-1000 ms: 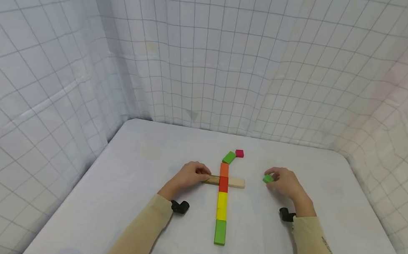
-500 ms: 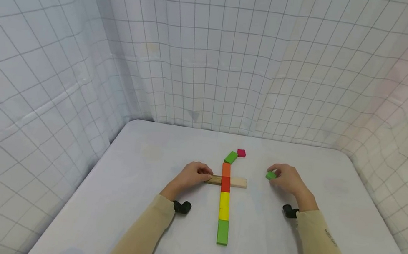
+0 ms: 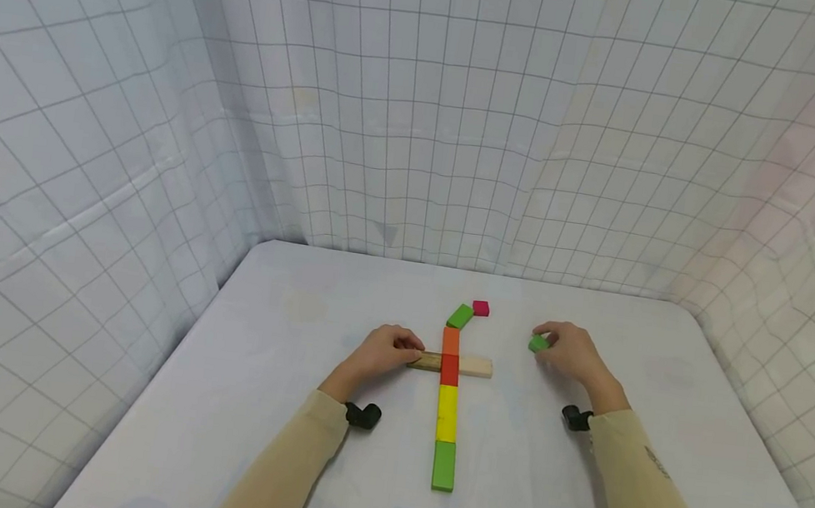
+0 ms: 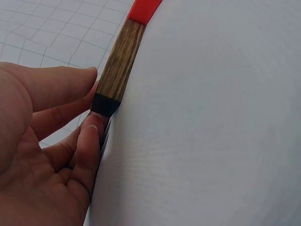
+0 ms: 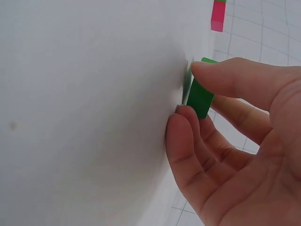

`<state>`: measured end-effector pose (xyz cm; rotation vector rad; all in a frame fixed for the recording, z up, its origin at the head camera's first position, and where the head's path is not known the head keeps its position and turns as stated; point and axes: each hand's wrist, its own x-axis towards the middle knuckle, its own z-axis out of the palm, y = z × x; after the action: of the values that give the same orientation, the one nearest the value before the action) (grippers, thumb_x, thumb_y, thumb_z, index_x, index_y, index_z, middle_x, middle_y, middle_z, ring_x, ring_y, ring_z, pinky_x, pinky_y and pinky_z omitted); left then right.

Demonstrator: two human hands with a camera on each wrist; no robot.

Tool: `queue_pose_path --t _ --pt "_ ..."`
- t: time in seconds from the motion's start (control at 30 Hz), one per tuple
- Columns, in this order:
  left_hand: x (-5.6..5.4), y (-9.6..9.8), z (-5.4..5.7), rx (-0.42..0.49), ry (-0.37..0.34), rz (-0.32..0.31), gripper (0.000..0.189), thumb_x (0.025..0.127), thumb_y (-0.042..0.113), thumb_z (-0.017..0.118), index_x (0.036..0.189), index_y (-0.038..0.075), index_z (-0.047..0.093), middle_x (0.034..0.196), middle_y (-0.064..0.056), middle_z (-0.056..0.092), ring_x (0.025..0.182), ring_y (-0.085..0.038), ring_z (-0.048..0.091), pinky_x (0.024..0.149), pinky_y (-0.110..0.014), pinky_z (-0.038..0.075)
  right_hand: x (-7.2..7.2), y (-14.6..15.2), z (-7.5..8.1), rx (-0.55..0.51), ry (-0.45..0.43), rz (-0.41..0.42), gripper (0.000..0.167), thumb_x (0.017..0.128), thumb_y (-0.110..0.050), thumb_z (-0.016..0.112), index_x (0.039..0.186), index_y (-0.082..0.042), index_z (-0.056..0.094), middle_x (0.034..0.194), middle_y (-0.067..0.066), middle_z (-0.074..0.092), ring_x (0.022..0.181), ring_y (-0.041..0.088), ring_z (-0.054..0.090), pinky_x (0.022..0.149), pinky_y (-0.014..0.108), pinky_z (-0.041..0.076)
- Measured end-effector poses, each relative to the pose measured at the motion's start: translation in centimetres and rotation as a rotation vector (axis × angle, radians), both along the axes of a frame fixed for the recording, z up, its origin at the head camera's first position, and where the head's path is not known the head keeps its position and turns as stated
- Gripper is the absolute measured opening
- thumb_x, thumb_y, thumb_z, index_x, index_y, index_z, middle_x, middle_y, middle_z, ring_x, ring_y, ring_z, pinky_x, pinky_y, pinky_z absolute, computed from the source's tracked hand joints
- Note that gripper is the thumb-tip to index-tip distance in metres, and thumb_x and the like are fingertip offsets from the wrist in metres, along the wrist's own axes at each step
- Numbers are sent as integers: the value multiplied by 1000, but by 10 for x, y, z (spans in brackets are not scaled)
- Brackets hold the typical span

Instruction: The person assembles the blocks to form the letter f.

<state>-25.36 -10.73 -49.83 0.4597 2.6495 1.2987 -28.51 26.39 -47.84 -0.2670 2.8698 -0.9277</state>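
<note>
In the head view, my left hand (image 3: 383, 352) is at the left end of a brown wooden block (image 3: 427, 361), thumb and fingertips about that end. The left wrist view shows the block's dark end face (image 4: 105, 104) between thumb and fingers. My right hand (image 3: 573, 353) pinches a small green block (image 3: 539, 344) to the right of the row; in the right wrist view, the thumb lies across this green block (image 5: 200, 100), close to the table. The brown block meets a red block (image 3: 450, 369), with a pale wooden block (image 3: 476, 367) on the other side.
An orange block (image 3: 451, 340) adjoins the red one, with a slanted green block (image 3: 460, 316) and a crimson block (image 3: 481, 308) beyond. Toward me lie a yellow block (image 3: 447, 414) and a long green block (image 3: 444, 466). Grid-patterned curtains (image 3: 421, 138) enclose the white table (image 3: 282, 298).
My right hand has shifted slightly away from me with the small green block, which has turned a little. The left hand and the laid blocks stay in place.
</note>
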Motion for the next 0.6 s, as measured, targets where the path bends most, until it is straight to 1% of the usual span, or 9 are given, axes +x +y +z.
queue_pose_path --t 0.3,0.6 --pt "0 -1 0 12 3 -9 11 95 19 70 101 15 77 86 3 64 79 -16 56 73 -31 48 -11 -4 0 -1 3 -10 47 82 -6 74 128 -5 66 115 21 63 98 33 60 78 44 51" --pt "2 0 2 6 -1 -7 11 96 20 69 102 15 77 88 4 65 81 -15 57 74 -32 49 -15 -11 4 16 -4 -15 46 84 -6 70 130 -3 66 117 22 62 96 32 59 77 43 51"
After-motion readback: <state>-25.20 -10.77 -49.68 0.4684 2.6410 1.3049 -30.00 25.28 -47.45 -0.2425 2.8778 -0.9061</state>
